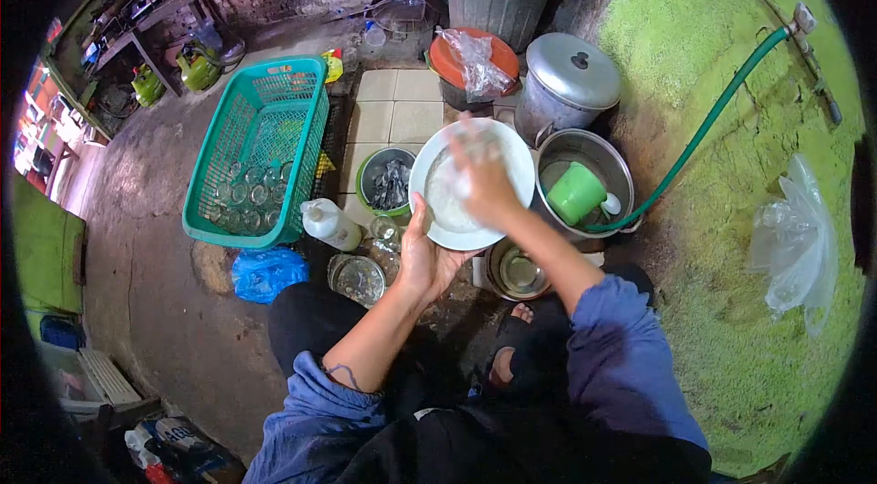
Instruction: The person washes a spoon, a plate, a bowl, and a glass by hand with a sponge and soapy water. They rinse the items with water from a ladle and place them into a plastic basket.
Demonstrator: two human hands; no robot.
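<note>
Our left hand (pixel 425 256) has its grip closed on the near rim of a white plate (pixel 457 210), palm under the edge and thumb up over the lip, so the plate tilts up toward us and its face stays open. Our right hand (pixel 484 178) lies flat on that face, fingers spread and blurred, with what looks like soapy film under them; we cannot tell whether it clutches a sponge or cloth, only that it presses on the plate rather than gripping its edge. The plate hangs in the air over the tiled floor (pixel 393 110), just above a small metal bowl (pixel 519 271) and beside a steel pot (pixel 585 164) of water, which likely keeps drips over the wash area.

In that pot sits a green cup (pixel 575 192), and a green hose (pixel 703 132) runs into it from the wall, so water is within reach of the right hand. A lidded pot (pixel 571 73) stands behind it. To the left, a small pail (pixel 388 181) holds cutlery, a white bottle (pixel 331 225) lies on its side, and a teal basket (pixel 260 146) holds about 10 upturned glasses, apart from the wet work. We squat low, knees spread around it all.
</note>
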